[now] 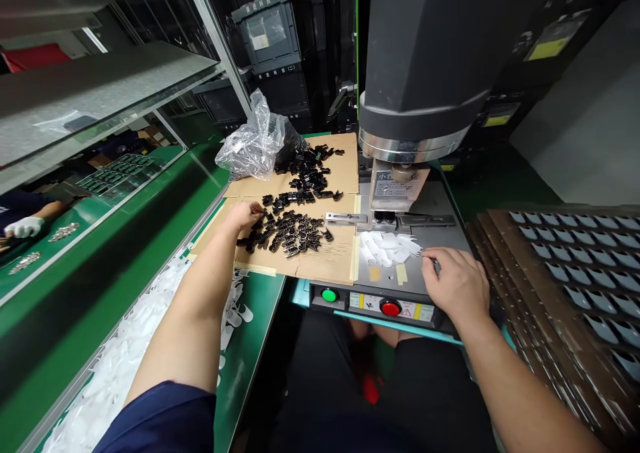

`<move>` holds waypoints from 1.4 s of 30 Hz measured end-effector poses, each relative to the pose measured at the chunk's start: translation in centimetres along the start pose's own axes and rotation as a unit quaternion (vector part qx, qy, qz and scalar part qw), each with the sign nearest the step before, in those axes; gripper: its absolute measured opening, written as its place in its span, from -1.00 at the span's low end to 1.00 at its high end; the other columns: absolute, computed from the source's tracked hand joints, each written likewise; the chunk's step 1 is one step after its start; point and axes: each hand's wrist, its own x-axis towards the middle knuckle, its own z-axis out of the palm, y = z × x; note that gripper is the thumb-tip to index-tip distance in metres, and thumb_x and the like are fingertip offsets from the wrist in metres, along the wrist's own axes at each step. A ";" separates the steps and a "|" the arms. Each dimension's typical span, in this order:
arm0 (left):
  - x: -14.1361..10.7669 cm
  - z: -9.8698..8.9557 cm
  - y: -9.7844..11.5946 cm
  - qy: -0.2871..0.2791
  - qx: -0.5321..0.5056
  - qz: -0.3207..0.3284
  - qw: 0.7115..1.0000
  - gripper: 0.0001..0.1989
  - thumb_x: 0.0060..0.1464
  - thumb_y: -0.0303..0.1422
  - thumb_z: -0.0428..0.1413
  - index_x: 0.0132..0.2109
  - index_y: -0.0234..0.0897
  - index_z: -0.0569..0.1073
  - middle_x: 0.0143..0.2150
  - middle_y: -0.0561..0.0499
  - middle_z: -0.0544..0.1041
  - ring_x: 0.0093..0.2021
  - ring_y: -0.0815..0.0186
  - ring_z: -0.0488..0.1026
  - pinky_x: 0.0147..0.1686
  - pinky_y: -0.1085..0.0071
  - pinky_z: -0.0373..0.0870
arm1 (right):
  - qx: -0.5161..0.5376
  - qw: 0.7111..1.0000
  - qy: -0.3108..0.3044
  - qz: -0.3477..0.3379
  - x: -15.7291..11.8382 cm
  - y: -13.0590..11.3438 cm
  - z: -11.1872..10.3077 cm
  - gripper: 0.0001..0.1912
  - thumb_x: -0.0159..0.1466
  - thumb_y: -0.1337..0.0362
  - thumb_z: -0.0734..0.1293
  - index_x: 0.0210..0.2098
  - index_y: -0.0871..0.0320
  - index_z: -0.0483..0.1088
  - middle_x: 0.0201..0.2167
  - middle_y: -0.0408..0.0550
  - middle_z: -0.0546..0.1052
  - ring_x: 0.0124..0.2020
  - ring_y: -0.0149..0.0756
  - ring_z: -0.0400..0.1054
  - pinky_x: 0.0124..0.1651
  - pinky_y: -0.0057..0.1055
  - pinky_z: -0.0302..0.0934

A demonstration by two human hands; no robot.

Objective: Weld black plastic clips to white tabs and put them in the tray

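Note:
My left hand [246,214] is at the left edge of a pile of small black parts [295,230] on a cardboard sheet [325,266]. Its fingers are pinched together at the parts; what they hold is too small to make out. My right hand [457,280] rests on the machine's grey plate, its fingertips touching the right end of a small heap of white plastic pieces [387,246]. Whether it grips one is unclear. Behind the heap, a metal fixture [347,219] with black parts sits under the clear block of the press [400,183].
A green button [329,296] and a red button [391,308] are on the machine's front. A plastic bag [257,140] of black parts stands behind. White pieces [125,340] cover the left bench. Stacked brown trays [530,286] stand right. Another person's gloved hand [25,227] is far left.

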 end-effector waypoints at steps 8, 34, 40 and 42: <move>0.4 1.1 3.5 0.029 -0.027 0.034 0.999 -0.64 0.27 -0.05 0.21 0.10 -0.05 0.67 0.08 -0.03 0.72 0.06 0.09 0.63 0.06 0.30 0.51 | -0.005 1.000 0.000 0.003 -0.1 -0.1 0.0 -0.83 0.46 0.24 0.29 -0.16 0.05 0.54 -0.05 -0.03 0.68 -0.02 -0.02 0.46 0.01 -0.14 0.17; 0.6 1.4 7.3 0.002 0.006 -0.024 1.000 -0.58 0.16 -0.08 0.33 0.10 -0.13 0.59 0.02 -0.09 0.73 0.05 0.06 0.64 0.02 0.29 0.50 | 0.018 1.000 -0.011 0.004 -0.1 0.0 -0.2 -0.84 0.38 0.27 0.30 -0.14 0.04 0.55 -0.06 0.03 0.67 -0.02 0.01 0.43 0.01 -0.11 0.15; 1.8 1.5 7.6 0.015 0.019 -0.064 0.998 -0.48 0.17 0.14 0.24 0.06 -0.12 0.64 0.02 -0.18 0.73 0.08 -0.05 0.64 0.06 0.19 0.51 | 0.012 1.000 -0.007 0.006 -0.1 -0.1 -0.2 -0.83 0.42 0.25 0.28 -0.14 0.05 0.55 -0.05 0.01 0.67 -0.02 -0.01 0.43 0.00 -0.13 0.14; 2.4 1.9 8.0 0.020 0.047 -0.075 0.996 -0.52 0.13 0.09 0.27 0.02 -0.12 0.66 -0.02 -0.20 0.73 0.08 -0.10 0.64 0.08 0.13 0.51 | 0.009 1.000 -0.006 0.002 -0.1 -0.1 -0.2 -0.83 0.42 0.25 0.28 -0.15 0.05 0.54 -0.06 0.01 0.67 -0.02 -0.01 0.44 0.00 -0.14 0.15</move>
